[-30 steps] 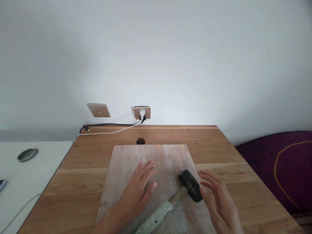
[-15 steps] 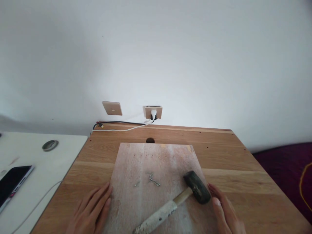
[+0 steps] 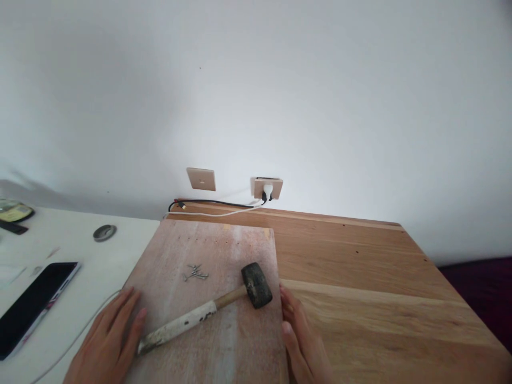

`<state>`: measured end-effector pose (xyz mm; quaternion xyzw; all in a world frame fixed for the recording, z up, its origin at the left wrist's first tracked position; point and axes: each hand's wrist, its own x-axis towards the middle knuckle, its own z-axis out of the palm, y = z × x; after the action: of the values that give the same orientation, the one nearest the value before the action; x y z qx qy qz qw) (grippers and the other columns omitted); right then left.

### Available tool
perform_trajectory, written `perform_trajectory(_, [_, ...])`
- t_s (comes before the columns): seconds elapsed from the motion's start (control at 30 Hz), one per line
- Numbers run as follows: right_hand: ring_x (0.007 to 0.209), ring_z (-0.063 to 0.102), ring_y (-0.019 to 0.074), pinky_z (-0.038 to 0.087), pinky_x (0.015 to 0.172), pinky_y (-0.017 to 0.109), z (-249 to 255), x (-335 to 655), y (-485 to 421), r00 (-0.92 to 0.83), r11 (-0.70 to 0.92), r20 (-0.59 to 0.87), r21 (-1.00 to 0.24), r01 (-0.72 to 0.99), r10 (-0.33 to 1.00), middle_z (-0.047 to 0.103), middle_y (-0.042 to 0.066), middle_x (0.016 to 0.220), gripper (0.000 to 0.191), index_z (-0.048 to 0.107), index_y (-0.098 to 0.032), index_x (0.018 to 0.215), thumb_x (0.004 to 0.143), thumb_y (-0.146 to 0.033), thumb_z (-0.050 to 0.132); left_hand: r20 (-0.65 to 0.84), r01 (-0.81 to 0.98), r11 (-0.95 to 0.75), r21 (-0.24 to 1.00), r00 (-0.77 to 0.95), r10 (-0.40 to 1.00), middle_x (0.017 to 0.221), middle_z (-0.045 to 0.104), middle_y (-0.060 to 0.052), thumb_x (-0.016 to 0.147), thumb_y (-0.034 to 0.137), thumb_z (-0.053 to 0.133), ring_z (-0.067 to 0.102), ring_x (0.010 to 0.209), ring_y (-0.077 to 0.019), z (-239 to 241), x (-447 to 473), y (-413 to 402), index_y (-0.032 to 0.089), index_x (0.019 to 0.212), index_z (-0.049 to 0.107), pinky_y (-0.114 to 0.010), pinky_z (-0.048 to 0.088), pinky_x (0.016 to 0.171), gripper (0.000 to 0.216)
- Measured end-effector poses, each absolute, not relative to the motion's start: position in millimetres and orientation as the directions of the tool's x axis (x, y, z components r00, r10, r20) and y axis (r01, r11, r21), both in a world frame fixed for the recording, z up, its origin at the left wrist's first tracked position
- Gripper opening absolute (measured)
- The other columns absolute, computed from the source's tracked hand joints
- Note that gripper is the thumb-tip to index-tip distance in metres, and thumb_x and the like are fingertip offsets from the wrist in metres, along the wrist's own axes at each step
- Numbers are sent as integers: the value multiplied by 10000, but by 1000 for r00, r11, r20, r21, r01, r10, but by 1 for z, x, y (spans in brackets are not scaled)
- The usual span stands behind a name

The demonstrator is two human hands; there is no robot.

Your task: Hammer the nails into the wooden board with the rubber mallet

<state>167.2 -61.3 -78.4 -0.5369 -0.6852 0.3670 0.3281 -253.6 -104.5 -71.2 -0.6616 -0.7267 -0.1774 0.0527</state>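
A worn, pinkish wooden board [image 3: 184, 330] lies between my two hands. On its left edge rests my left hand [image 3: 106, 341], fingers over the rim, near the end of the handle. My right hand [image 3: 302, 338] presses along the right edge with fingers and thumb. Across the board lies a mallet [image 3: 196, 314], its black head to the right and its white-wrapped handle slanting toward my left hand. A small heap of screws [image 3: 196, 272] sits behind the handle. A row of small holes runs near the board's far edge.
The board lies on a wooden tabletop [image 3: 372, 309] against a white wall. On the left, a white table [image 3: 132, 234] holds a phone [image 3: 36, 304], a round grey object [image 3: 104, 233] and a cable. A plug sits in a wall socket [image 3: 276, 188] behind.
The board has shifted left across the tabletop with both my hands at its edges, carrying the mallet and screws. The view has also turned slightly left.
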Motion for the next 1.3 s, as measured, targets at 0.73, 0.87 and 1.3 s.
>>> perform_trajectory(0.73, [1272,653,307,591,960,452,-68,253,-69,-253,378,395,-280,882,883,713,89,1342,337,659,-256,1314,1049,-376,489,342,973,-157,172,91,935,1397,667,-97,1020,462,452,626,1279,-292,-60,-177,-114,242,1306,645,-453,562,1002,410])
perform_trajectory(0.87, [1278,651,281,587,990,417,-65,293,-79,-251,374,375,-301,877,892,707,91,1348,330,640,-238,1325,1057,-315,464,384,907,-420,4,387,839,1336,693,-117,940,616,588,647,1204,-296,-56,-118,-114,243,1321,640,-413,531,975,535])
perform_trajectory(1.3, [1083,730,300,491,984,459,-84,309,-85,-300,374,487,-61,925,821,775,112,1170,278,641,-225,1234,1020,-288,475,230,817,-558,146,520,822,899,729,-32,987,345,614,700,792,-207,-56,-29,-87,231,1210,625,-313,552,721,251])
